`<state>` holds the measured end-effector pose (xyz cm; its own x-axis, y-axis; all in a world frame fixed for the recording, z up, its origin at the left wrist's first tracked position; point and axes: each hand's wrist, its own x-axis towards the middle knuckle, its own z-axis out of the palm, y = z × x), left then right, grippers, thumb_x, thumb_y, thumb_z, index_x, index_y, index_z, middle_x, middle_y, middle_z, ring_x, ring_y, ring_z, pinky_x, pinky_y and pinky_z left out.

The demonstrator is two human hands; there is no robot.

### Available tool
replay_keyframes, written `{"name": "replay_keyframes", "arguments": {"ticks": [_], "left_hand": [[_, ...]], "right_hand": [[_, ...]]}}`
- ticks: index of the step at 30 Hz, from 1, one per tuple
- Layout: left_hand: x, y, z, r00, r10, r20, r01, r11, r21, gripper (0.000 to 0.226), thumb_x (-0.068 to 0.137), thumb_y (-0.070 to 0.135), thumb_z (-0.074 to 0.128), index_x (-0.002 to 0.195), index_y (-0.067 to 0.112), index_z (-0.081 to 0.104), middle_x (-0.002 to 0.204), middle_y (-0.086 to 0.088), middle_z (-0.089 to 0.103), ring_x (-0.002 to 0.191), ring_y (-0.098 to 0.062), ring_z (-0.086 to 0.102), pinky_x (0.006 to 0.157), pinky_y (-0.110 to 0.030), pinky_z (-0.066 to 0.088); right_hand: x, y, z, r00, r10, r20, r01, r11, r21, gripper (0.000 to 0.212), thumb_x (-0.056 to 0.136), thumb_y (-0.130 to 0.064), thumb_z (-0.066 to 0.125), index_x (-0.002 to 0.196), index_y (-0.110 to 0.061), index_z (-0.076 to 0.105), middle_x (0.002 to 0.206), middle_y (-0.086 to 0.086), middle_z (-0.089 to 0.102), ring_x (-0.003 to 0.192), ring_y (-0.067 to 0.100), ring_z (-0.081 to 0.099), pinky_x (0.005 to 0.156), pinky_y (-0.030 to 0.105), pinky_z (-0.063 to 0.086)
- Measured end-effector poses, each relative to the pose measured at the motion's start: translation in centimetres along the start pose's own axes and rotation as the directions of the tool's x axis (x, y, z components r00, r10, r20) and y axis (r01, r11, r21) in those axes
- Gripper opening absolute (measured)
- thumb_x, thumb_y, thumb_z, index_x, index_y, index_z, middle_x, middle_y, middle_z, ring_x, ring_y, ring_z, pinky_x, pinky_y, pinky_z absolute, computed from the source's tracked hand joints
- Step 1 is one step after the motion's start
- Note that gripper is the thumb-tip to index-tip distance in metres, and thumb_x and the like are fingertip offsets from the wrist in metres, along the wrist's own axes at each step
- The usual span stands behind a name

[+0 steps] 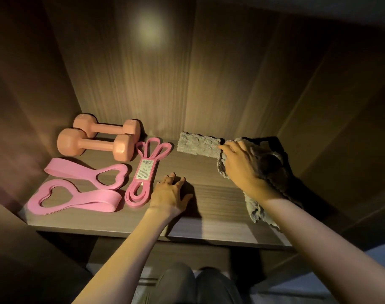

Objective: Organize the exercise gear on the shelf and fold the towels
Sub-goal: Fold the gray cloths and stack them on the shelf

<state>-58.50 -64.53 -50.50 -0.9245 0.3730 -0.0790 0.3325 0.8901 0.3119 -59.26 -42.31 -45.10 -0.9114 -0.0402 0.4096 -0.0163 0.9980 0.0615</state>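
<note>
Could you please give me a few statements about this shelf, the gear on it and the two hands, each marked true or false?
1. Two dumbbells lie at the back left of the shelf. True.
2. The right hand holds a dumbbell. False: it holds the grey towel.
3. The left hand rests on the bare shelf board and holds nothing. True.
4. The labelled band bundle lies on top of the towel. False: it lies on the shelf board next to the dumbbells, apart from the towel.
5. Two flat pink bands with heart-shaped openings lie at the front left. True.
</note>
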Motion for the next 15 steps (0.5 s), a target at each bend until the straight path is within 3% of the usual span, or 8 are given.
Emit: {"name": "replay_keyframes", "arguments": {"ticks": [2,4,6,8,10,13,15], "left_hand": [[0.1,0.5,0.1,1.000,-0.009,0.012,0.008,0.998,0.057,0.066,0.092,0.056,0.043,0.148,0.025,0.028,0.156,-0.012,0.020,0.143,-0.030,0.020,0.117,-0.042,0.021],[0.1,0.8,0.1,0.999,-0.028,0.034,0.024,0.994,0.103,0.067,0.092,0.057,0.040,0.149,0.026,0.024,0.157,-0.013,0.016,0.145,-0.030,0.015,0.117,-0.045,0.019],[0.1,1.4,0.1,0.997,-0.053,0.059,0.045,0.991,0.128,0.069,0.093,0.058,0.038,0.150,0.025,0.020,0.158,-0.016,0.013,0.145,-0.032,0.011,0.117,-0.050,0.017],[-0.3,2.2,0.0,0.994,-0.076,0.082,0.064,0.988,0.143,0.072,0.092,0.060,0.037,0.151,0.024,0.017,0.157,-0.019,0.009,0.145,-0.035,0.007,0.115,-0.055,0.015],[-0.6,2.8,-0.2,0.992,-0.088,0.094,0.074,0.986,0.148,0.073,0.092,0.061,0.036,0.152,0.024,0.015,0.157,-0.020,0.009,0.145,-0.037,0.006,0.115,-0.057,0.015],[-1.3,3.0,-0.7,0.989,-0.084,0.120,0.065,0.986,0.156,0.073,0.092,0.061,0.038,0.152,0.026,0.015,0.157,-0.021,0.008,0.145,-0.036,0.006,0.115,-0.056,0.015],[-1.6,3.0,-1.1,0.985,-0.077,0.157,0.051,0.985,0.162,0.072,0.092,0.060,0.038,0.152,0.030,0.011,0.157,-0.020,0.006,0.145,-0.036,0.005,0.115,-0.056,0.015]], "right_hand": [[-1.0,1.9,-0.2,0.989,0.131,0.068,-0.126,0.990,-0.061,0.062,0.090,-0.010,0.053,0.146,-0.029,0.033,0.147,-0.002,0.038,0.133,0.024,0.033,0.105,0.041,0.034],[-1.7,3.4,-0.4,0.954,0.240,0.177,-0.230,0.970,-0.074,0.069,0.093,-0.010,0.053,0.149,-0.034,0.021,0.146,0.004,0.036,0.128,0.028,0.039,0.093,0.040,0.042],[-2.2,4.2,-0.4,0.926,0.269,0.266,-0.259,0.963,-0.074,0.055,0.096,-0.009,0.048,0.144,-0.032,0.031,0.138,0.007,0.045,0.109,0.029,0.056,0.072,0.035,0.045],[-2.8,4.2,-0.1,0.926,0.244,0.289,-0.223,0.969,-0.105,0.031,0.099,-0.009,0.043,0.125,-0.024,0.050,0.126,0.006,0.056,0.098,0.027,0.062,0.065,0.030,0.042],[-3.2,3.9,0.0,0.926,0.274,0.258,-0.263,0.962,-0.078,0.022,0.099,-0.008,0.042,0.115,-0.016,0.055,0.115,0.007,0.060,0.092,0.025,0.062,0.064,0.030,0.046],[-3.3,4.2,-1.1,0.908,0.406,0.099,-0.418,0.892,0.172,0.017,0.101,-0.011,0.039,0.107,-0.007,0.054,0.094,0.011,0.062,0.074,0.020,0.057,0.055,0.026,0.042],[-3.4,4.6,-2.7,0.888,0.459,-0.021,-0.426,0.838,0.341,0.018,0.101,-0.014,0.039,0.107,-0.005,0.054,0.087,0.007,0.059,0.071,0.019,0.054,0.056,0.024,0.038]]}}
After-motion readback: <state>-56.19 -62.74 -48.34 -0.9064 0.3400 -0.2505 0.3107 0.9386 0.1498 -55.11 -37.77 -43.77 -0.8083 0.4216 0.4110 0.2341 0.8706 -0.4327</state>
